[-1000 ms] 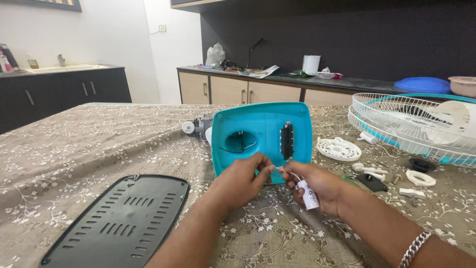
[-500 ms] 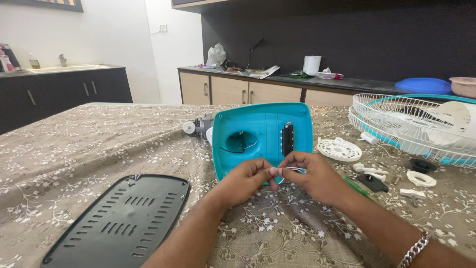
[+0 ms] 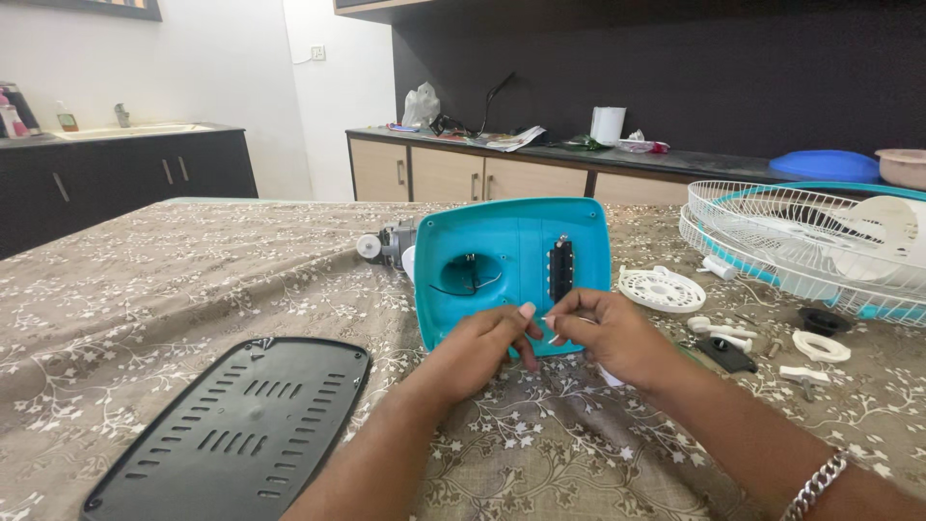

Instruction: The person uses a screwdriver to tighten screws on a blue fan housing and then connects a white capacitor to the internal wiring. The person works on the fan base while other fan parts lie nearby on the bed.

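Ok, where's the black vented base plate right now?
In the head view the black vented base plate lies flat on the floral tablecloth at lower left, untouched, left of the left hand and nearer the camera than the teal fan base.

Two bare forearms reach forward from the bottom edge and meet near the middle of the view. The left hand (image 3: 477,349) lies palm down, knuckles up, its fingers curled and its thumb tip raised toward the other hand. The right hand (image 3: 612,336) comes in from the lower right, back of the hand up, its fingers bent inward. The fingertips of both hands touch, pinched together. A silver chain bracelet circles the right wrist.
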